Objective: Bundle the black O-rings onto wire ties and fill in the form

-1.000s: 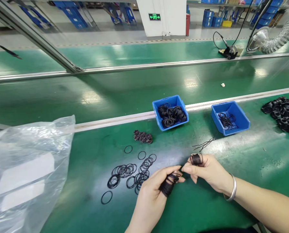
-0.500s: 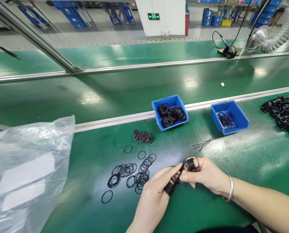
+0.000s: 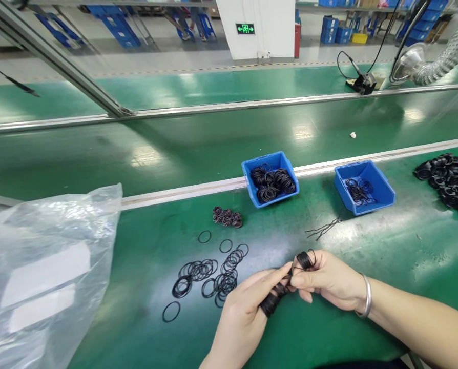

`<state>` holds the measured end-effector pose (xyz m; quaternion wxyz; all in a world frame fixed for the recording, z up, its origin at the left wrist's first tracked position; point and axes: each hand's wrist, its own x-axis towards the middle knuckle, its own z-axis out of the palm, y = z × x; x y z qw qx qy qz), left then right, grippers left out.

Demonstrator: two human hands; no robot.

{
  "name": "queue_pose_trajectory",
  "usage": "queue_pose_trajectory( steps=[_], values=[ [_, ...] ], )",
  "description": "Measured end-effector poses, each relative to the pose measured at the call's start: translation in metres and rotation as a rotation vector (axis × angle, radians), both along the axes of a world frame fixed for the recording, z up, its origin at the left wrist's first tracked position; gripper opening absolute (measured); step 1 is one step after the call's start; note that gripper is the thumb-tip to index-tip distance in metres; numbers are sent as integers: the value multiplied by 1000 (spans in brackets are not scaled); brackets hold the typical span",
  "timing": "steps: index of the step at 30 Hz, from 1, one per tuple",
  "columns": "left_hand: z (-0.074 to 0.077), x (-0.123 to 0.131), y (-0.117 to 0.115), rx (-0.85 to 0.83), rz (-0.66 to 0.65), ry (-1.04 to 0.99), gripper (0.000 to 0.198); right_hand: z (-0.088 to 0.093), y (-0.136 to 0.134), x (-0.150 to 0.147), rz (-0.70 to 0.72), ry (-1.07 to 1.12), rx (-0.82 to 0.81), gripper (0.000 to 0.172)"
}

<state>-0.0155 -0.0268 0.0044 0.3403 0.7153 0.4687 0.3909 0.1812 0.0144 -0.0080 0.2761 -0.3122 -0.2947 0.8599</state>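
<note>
Black rubber rings (image 3: 270,304) are stacked around the fingers of my left hand (image 3: 244,312), which is closed on them. My right hand (image 3: 329,279), with a silver bangle at the wrist, carries another bunch of black rings (image 3: 305,260) around its index finger. Thumb and fingertips of that hand pinch at the left hand's fingertips, where the two hands meet; the exact piece between them is hidden. Left of my hands, loose black rings (image 3: 198,269) lie flat on the green table, some overlapping, some single. A small pile of brownish ring-like parts (image 3: 227,217) sits behind them.
One blue bin (image 3: 252,197) holds bundled black rings; another blue bin (image 3: 384,197) holds thin black rings. Thin dark strands (image 3: 323,228) lie before it. Black curved parts (image 3: 450,179) are heaped at right. A clear plastic bag (image 3: 98,241) covers the left side. A soldering iron stand (image 3: 363,83) stands behind.
Both hands stay together, with the right hand's fingertips shifted very slightly right. The rings on the left fingers look a little more spread out. The whole view has shifted slightly.
</note>
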Motion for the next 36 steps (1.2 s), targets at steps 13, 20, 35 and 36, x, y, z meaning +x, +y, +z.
queue_pose_trajectory(
  steps=[13,20,35,36],
  values=[
    [-4,-3,4,-565,59,-130,18,2,12,10,-133,138,-140,22],
    [-5,-4,4,-215,74,-9,23,4,10,8,-130,-22,-40,26],
    [-5,2,3,2,95,56,34,0,-3,-4,-115,-247,339,24],
    [-4,2,3,-4,90,45,35,0,-2,-4,-115,-233,323,25]
  ],
)
